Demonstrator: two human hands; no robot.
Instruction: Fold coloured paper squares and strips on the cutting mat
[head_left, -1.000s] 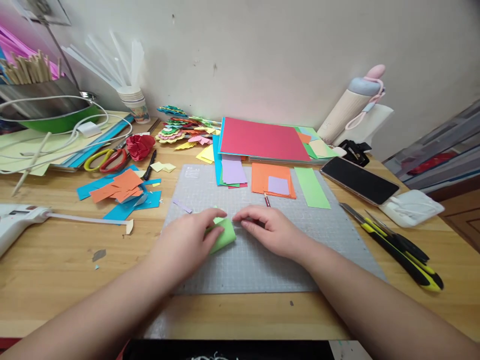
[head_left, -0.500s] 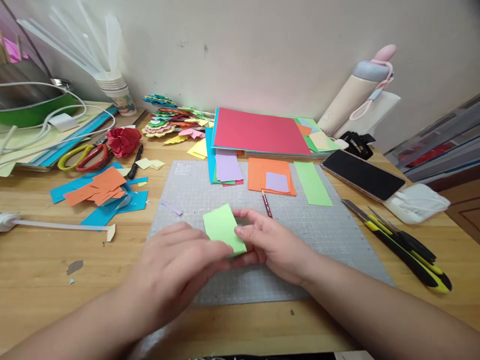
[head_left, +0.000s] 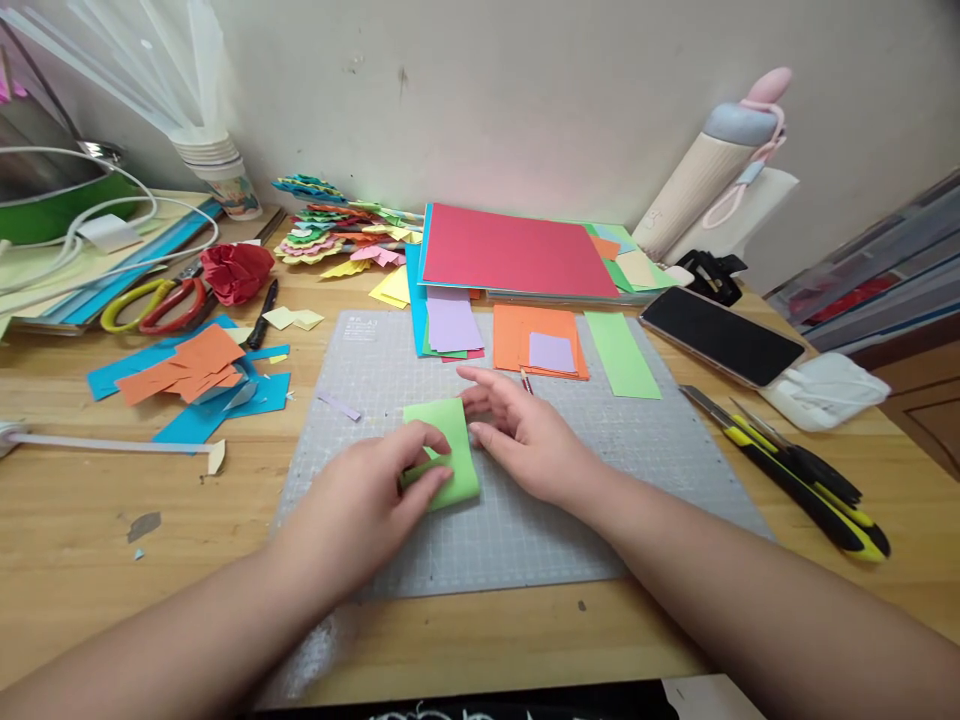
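A light green folded paper (head_left: 459,440) rests on the grey cutting mat (head_left: 525,540). My left hand (head_left: 375,485) pinches a flap of it between thumb and fingers, so that part of its left side is hidden. Beside the paper's right edge, my right hand (head_left: 529,432) is open, fingers apart and slightly curved; its fingertips are close to the edge, and I cannot tell whether they touch. Behind that hand a pencil (head_left: 526,382) pokes out. Farther back lie orange sheets (head_left: 510,340) with a small purple square (head_left: 553,352) on top, and a green strip (head_left: 622,355).
Cutters (head_left: 795,480) and a phone (head_left: 721,335) lie to the right. Scissors (head_left: 176,305), a black pen (head_left: 262,315) and orange and blue scraps (head_left: 187,370) are on the left. A red sheet (head_left: 517,250) tops a stack at the back, near a bottle (head_left: 697,170).
The green paper has gone from being held in both hands to lying on the mat. My right hand has let go of it and spread its fingers; my left hand now pinches its flap.
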